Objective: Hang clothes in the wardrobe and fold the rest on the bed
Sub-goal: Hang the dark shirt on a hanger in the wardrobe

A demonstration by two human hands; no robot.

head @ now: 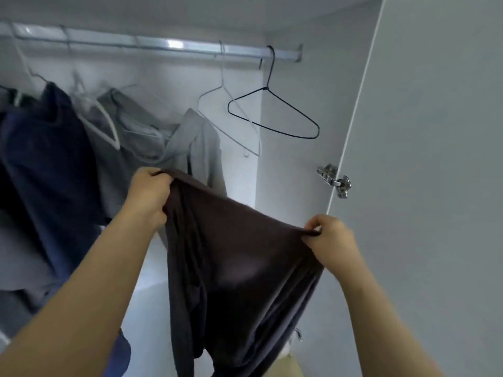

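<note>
Two hands are holding one dark brown garment (239, 268) up in front of the open wardrobe. My left hand (148, 193) is gripping one end of its top edge, fingers curled tight round a bunch of the cloth. My right hand (330, 238) is pinching the other end between thumb and fingers. The edge is stretching taut between them, slanting from the upper left down to the lower right. From that edge the cloth is hanging in loose folds, its long axis running downward and passing out of the bottom of the view. I cannot tell what kind of garment it is.

Above and beyond it the metal rail (152, 44) is running across the wardrobe from the left to the right side wall. A navy garment (46, 148) is hanging at the far left, with a white plastic hanger (100, 118) just beside it and a grey hoodie (196, 142) further right; the hoodie's lower part is sitting behind my left hand. Right of the hoodie, a white wire hanger (231, 118) and a black wire hanger (275, 115) are hanging bare on the rail, close together, the black one nearest the side wall. That stretch, from the hoodie to the wall, is the open room, and it is lying directly above the taut edge. The wardrobe door (435, 159) is standing open at my right, its edge just beside my right hand, with a metal hinge (334, 180) above that hand.
</note>
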